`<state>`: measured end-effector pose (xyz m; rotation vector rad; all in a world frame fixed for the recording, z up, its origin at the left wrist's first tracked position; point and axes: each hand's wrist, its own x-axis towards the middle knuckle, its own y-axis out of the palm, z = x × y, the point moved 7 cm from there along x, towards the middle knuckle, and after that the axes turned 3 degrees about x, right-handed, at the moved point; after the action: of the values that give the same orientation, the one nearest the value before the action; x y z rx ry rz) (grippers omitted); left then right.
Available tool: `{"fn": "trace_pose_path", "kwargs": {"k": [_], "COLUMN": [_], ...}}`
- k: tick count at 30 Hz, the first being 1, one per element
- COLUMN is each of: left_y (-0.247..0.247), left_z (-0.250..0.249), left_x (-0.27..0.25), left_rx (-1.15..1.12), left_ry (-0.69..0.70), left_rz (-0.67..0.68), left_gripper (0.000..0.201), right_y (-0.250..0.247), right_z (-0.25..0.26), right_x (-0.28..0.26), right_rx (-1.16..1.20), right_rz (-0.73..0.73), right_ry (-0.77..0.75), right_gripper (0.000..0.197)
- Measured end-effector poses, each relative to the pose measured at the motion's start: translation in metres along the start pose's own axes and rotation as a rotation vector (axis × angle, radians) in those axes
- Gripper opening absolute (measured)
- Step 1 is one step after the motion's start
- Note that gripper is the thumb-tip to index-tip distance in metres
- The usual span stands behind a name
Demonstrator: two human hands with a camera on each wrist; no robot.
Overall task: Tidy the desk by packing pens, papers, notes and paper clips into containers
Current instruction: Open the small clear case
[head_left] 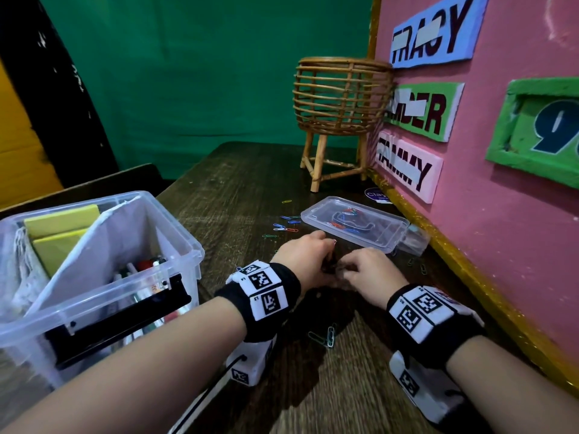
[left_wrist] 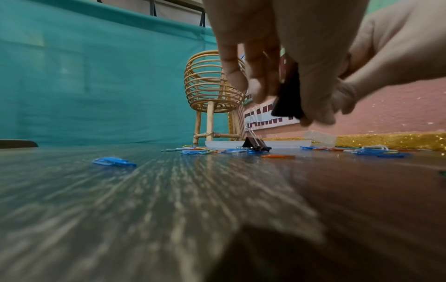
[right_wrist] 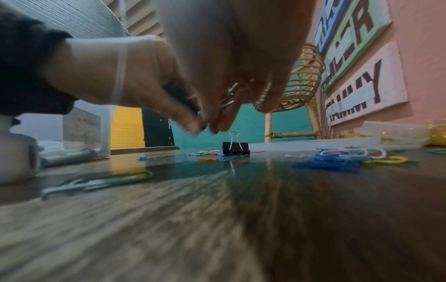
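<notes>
**Desk tidy well under way — loose clips still waiting on the worktop**

A person is sitting at a dark wooden worktop (head_left: 250, 183), seen from above and from two low wrist views. At the left, a clear storage bin (head_left: 175, 236) is already holding yellow notes (head_left: 62, 219), sheets of white paper (head_left: 103, 255) and pens (head_left: 147, 264), so that part of the job appears done. Ahead, beside a pink board, a shallow clear tray (head_left: 391, 242) is holding a few coloured paper clips. Many more paper clips (head_left: 283, 227) are still lying scattered on the wood just left of the tray, with others near the person's wrists, and one black binder clip (right_wrist: 235, 148) is standing alone among them. By this look, the clip gathering is the main work remaining.

Both hands are meeting low over the worktop, just in front of the tray, fingers pointing down. The left hand (head_left: 302, 258) is curling its grip around a black binder clip (left_wrist: 288, 95) — held narrow, between thumb and fingers. The right hand (head_left: 366, 274) is pressing in close against it, fingertips bunched, with what seem to be the wire handles of a clip (right_wrist: 231, 93) showing between its fingers; the blur is making it hard to say more.

A small wicker basket stand (head_left: 341, 98) is standing at the far edge.
</notes>
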<state>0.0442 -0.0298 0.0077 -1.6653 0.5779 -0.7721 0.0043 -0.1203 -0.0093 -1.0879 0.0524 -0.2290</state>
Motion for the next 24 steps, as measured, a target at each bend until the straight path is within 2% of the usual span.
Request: {"fn": "trace_pose_path", "kwargs": {"k": [3, 6, 9, 11, 13, 15, 17, 24], "left_y": [-0.006, -0.004, 0.01, 0.019, 0.027, 0.034, 0.037, 0.034], "left_z": [0.0, 0.005, 0.021, 0.03, 0.029, 0.025, 0.024, 0.022], "left_x": [0.0, 0.002, 0.012, 0.022, 0.033, 0.04, 0.047, 0.056], "left_rx": [0.046, 0.005, 0.003, -0.004, -0.014, 0.005, 0.02, -0.015], "left_ry": [-0.026, -0.08, -0.188, -0.222, -0.182, -0.121, -0.102, -0.109], "left_rz": [-0.075, -0.074, 0.042, 0.121, 0.186, 0.256, 0.272, 0.242], "left_gripper": [0.044, 0.048, 0.059, 0.059, 0.06, 0.067, 0.072, 0.043], "right_y": [-0.005, -0.01, -0.017, -0.018, -0.015, -0.009, -0.007, -0.017], "right_z": [-0.001, -0.007, -0.012, -0.015, -0.022, -0.027, -0.03, -0.027], "right_x": [0.0, -0.001, -0.005, -0.004, 0.0, 0.003, 0.006, 0.006], "right_rx": [0.028, -0.011, -0.076, -0.107, -0.095, -0.047, -0.042, -0.011], "right_rz": [-0.094, -0.15, -0.178, -0.185, -0.164, -0.132, -0.126, -0.27], "right_ry": [0.03, 0.102, 0.171, 0.216, 0.293, 0.341, 0.345, 0.292], "right_gripper": [0.02, 0.021, 0.024, 0.028, 0.037, 0.034, 0.03, 0.035]}}
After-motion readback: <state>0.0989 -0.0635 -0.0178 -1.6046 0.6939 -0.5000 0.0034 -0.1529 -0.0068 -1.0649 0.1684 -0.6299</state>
